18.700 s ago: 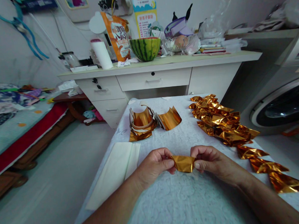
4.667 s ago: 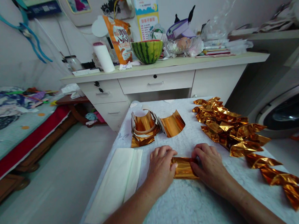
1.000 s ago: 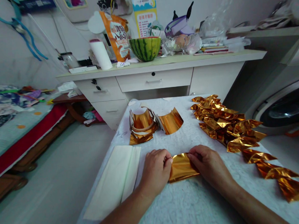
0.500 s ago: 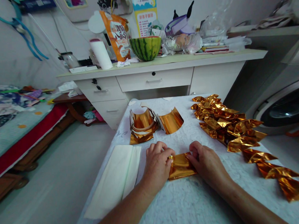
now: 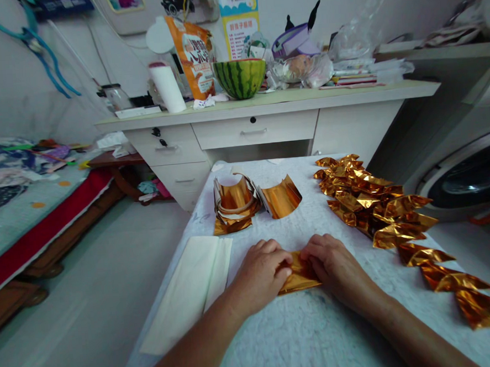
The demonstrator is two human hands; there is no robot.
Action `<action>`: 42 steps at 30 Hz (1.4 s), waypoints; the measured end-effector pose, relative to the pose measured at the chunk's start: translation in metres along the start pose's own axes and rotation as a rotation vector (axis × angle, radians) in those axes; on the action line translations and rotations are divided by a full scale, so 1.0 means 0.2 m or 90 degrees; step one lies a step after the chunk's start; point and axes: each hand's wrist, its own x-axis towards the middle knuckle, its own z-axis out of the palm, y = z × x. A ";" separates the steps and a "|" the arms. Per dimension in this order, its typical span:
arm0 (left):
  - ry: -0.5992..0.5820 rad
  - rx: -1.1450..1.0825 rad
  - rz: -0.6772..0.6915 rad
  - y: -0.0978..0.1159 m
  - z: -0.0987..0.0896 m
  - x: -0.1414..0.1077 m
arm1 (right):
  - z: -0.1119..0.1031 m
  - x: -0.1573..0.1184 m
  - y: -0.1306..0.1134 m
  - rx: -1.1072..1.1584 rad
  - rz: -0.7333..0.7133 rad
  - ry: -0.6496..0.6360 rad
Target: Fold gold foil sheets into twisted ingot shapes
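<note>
A shiny gold foil sheet (image 5: 297, 280), partly folded, lies on the cloth-covered table in front of me. My left hand (image 5: 267, 268) grips its left side with thumb and bent fingers. On the other side, my right hand (image 5: 330, 261) has its fingers closed on the upper right part. Both hands cover the foil's ends. Beyond them are a stack of curled gold foil sheets (image 5: 234, 198) and a single curved gold sheet (image 5: 282, 198). White paper sheets (image 5: 185, 292) lie to the left of my left hand.
Many twisted gold foil pieces (image 5: 379, 208) run along the table's right side. Behind the table stands a white desk (image 5: 255, 113) bearing a cut watermelon (image 5: 241, 79) and an orange pouch (image 5: 193, 56). A washing machine (image 5: 476, 164) is at the right, a bed (image 5: 35, 213) at the left.
My hands have come closer together over the foil. The fingers of my right hand have shifted left along its upper edge, and less of the foil shows between them.
</note>
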 end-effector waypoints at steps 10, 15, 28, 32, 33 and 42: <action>-0.032 0.030 -0.019 0.02 -0.01 -0.04 | -0.04 -0.05 -0.09 -0.063 0.045 -0.035; -0.046 0.024 -0.018 0.03 -0.02 -0.05 | -0.01 -0.08 -0.10 -0.091 0.046 -0.023; -0.008 0.071 0.013 0.05 0.01 -0.05 | 0.01 -0.10 -0.08 -0.080 0.027 -0.016; -0.017 0.087 0.079 0.05 0.03 -0.04 | 0.00 -0.10 -0.07 -0.041 0.041 -0.023; -0.025 0.090 0.097 0.05 0.03 -0.04 | -0.01 -0.10 -0.07 -0.030 0.043 -0.024; -0.045 0.104 0.177 0.07 0.05 -0.05 | -0.03 -0.10 -0.03 -0.004 0.049 -0.021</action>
